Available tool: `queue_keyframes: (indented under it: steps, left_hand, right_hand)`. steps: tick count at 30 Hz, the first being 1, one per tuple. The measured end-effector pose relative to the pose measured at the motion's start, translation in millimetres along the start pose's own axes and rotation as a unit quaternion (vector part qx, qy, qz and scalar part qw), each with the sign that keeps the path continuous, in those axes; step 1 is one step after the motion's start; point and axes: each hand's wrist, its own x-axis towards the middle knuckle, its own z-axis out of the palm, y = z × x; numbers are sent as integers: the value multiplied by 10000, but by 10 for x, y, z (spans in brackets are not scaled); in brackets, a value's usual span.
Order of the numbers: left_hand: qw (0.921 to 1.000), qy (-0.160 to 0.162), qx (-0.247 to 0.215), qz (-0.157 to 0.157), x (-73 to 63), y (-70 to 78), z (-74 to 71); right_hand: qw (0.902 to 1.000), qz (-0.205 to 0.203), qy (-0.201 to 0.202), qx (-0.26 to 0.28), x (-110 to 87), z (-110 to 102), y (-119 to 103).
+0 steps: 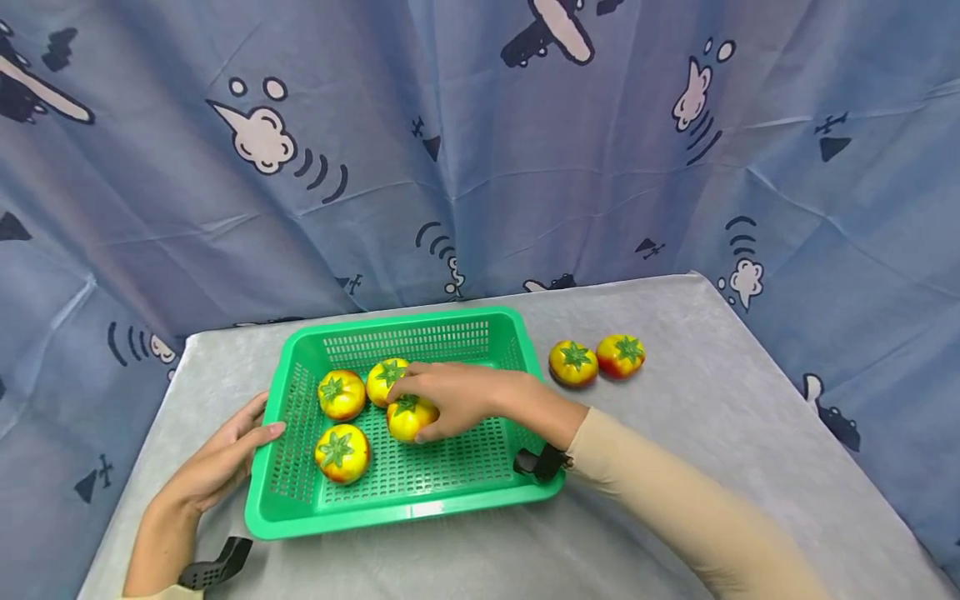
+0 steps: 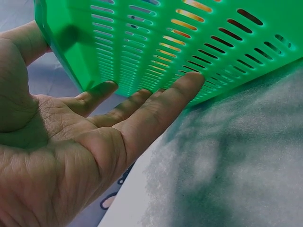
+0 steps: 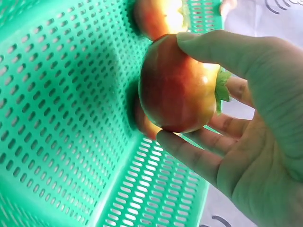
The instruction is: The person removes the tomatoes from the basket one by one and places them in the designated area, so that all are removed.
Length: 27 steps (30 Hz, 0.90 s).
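Observation:
A green plastic basket [image 1: 405, 510] with slotted walls holds several yellow-red persimmons with green leafy tops. My right hand [image 1: 457, 398] reaches over the basket's right side and grips one persimmon [image 3: 177, 87] between thumb and fingers. In the head view that persimmon [image 1: 408, 421] is partly covered by the fingers. Close behind it sits another persimmon [image 1: 384, 379]. Two more, an upper persimmon [image 1: 341, 395] and a lower persimmon [image 1: 342, 454], lie at the basket's left. My left hand [image 1: 225, 454] holds the basket's left side, thumb at the rim, fingers against the outer wall [image 2: 199, 56].
Outside the basket, to its right, two persimmons lie side by side, a nearer-left persimmon [image 1: 573, 364] and a persimmon farther right [image 1: 621, 357]. A grey-white cloth covers the table [image 1: 720, 417]. Blue patterned curtain [image 1: 480, 150] hangs behind and around it.

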Motion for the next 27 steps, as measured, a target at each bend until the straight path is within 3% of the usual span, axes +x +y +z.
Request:
queue_keyframes:
  steps: [16,27]
  left_hand:
    - [10000,25,14,0,1,-25,-11]
    - [10000,10,-26,-14,9,-40,-23]
  right_hand:
    - [9970,14,776,3,-424,-102,-8]
    - [9893,82,1454,-63,-717,-119,18]
